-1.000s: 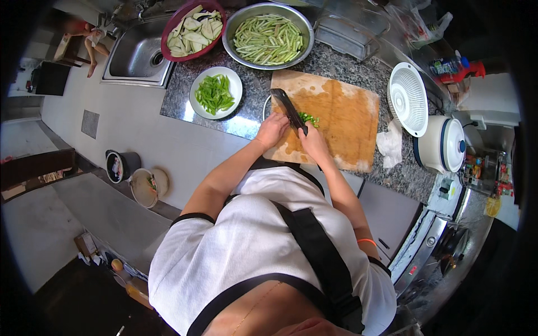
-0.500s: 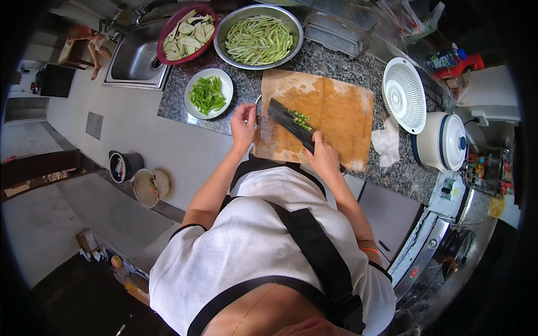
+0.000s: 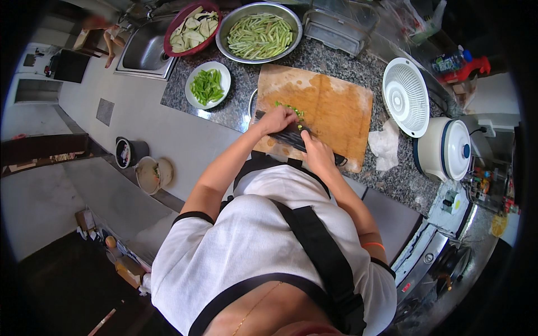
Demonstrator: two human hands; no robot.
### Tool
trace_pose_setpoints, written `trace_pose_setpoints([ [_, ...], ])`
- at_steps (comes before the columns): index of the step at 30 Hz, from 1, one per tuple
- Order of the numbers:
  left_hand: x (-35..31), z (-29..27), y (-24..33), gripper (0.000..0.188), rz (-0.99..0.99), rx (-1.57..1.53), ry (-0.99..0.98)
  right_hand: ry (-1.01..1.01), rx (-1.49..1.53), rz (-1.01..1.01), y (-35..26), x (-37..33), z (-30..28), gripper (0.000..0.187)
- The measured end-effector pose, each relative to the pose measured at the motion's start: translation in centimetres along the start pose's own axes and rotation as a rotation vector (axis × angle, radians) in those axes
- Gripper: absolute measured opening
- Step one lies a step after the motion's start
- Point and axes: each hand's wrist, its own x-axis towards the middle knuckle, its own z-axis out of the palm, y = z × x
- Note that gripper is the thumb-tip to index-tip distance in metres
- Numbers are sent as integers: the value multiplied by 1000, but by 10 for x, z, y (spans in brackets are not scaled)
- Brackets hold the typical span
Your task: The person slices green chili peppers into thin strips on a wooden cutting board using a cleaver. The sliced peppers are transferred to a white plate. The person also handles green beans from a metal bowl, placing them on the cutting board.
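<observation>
Chopped green vegetable pieces [image 3: 290, 108] lie in 1 small heap on the near-left part of the wooden cutting board [image 3: 330, 109], partly hidden behind the left hand [image 3: 278, 119]. They show as short, bright green bits; their exact kind cannot be told at this size.

Left hand: curled over the heap and touching the flat of the dark knife blade [image 3: 284, 134], apparently to gather the pieces against it. Whether it grips anything cannot be told.

Right hand [image 3: 317, 157]: closed round the knife handle at the board's near edge, blade lying low and pointing left across the board, a position that suits scooping more than cutting.

Surroundings on the granite desk [image 3: 392, 173]: 1 white plate [image 3: 192, 101] of cut green pieces sits just left of the board, within easy reach. Behind stand 1 steel bowl [image 3: 223, 47] of long green stalks and 1 red bowl [image 3: 171, 42] of pale slices. To the right are 1 white colander [image 3: 405, 97], 1 crumpled tissue [image 3: 385, 144] and 1 white rice cooker [image 3: 444, 148].
</observation>
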Motion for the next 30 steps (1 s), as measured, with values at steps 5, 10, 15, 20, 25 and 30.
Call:
trace_pose_setpoints([
  [5,9,5,1,21,-26,-307,126,11,9,-2,10,-2,3,40],
  [10,6,14,22,21,-11,-138,-165,39,5,-56,17,-2,-1,38],
  [15,17,7,1,22,-71,-136,210,36,51,-48,18,-7,-7,34],
  [20,1,-30,-30,28,-89,-355,612,79,274,89,43,-21,3,27],
  [25,-16,0,-45,33,-50,-190,885,186,982,354,78,-41,29,17],
  [30,-12,49,-28,45,-21,207,792,115,1305,478,100,-52,38,16],
])
